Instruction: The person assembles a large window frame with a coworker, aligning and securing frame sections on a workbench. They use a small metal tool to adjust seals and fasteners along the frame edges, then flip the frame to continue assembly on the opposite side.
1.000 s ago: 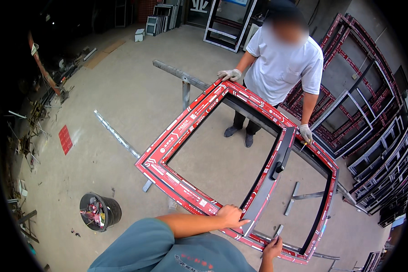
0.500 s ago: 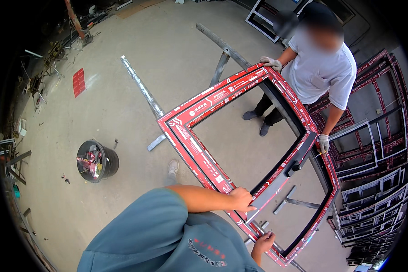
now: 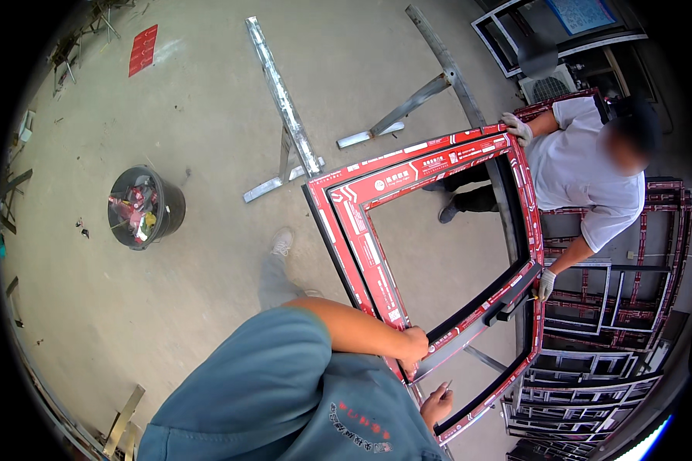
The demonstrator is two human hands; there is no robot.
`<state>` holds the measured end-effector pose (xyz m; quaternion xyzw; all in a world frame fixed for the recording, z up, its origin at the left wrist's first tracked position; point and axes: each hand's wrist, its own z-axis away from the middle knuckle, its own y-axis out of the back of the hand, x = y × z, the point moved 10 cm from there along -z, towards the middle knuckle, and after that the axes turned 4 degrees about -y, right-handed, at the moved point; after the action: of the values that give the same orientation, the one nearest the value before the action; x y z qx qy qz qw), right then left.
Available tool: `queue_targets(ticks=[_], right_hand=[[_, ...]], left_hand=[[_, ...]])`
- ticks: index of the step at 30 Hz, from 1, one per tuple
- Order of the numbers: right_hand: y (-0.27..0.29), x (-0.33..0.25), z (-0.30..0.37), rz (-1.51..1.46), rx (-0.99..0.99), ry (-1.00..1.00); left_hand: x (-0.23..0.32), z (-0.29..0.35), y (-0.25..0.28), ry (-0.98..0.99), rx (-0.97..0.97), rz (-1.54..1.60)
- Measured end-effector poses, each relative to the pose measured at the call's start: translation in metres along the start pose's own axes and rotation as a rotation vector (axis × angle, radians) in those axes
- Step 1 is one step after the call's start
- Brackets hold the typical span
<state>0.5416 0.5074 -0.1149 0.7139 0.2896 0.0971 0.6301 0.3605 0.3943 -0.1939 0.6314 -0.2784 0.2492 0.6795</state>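
A large window frame (image 3: 364,230) with red printed film on its bars reaches from my body toward a co-worker. My left hand (image 3: 414,350) is closed round the near side of the frame, where a grey crossbar joins it. Just right of that, over the lower opening, my right hand (image 3: 437,404) is closed in a pinch, and a thin small tip sticks up from the fingers, too small to name. A black handle-like fitting (image 3: 509,301) sits on the crossbar. The co-worker's gloved hands (image 3: 518,129) hold the frame's far side.
Metal stand rails (image 3: 284,100) reach out beyond the frame. A black bucket of scraps (image 3: 169,207) stands on the floor to the left. More window frames (image 3: 584,365) lean in rows at the right, and a red sheet (image 3: 143,51) lies far left.
My view has turned, and the frame now slants more steeply in it. The co-worker leans further toward the frame. My left hand keeps its hold; my right hand has come off the frame's near edge.
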Motion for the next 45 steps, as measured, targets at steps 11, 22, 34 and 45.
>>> queue_targets(ticks=[11,22,34,45], right_hand=[[0.005,-0.065,0.017,0.16,-0.096,-0.099],[0.0,-0.012,0.041,0.283,-0.08,-0.258],[-0.006,0.056,0.055,0.045,0.16,-0.255],[-0.006,0.069,0.049,-0.163,0.317,-0.192]], left_hand=[[-0.006,0.007,-0.003,-0.103,-0.15,-0.032],[-0.005,0.017,0.02,-0.104,-0.009,-0.05],[0.006,0.015,0.021,-0.023,-0.116,-0.11],[0.008,0.001,0.029,0.23,-0.203,0.023]])
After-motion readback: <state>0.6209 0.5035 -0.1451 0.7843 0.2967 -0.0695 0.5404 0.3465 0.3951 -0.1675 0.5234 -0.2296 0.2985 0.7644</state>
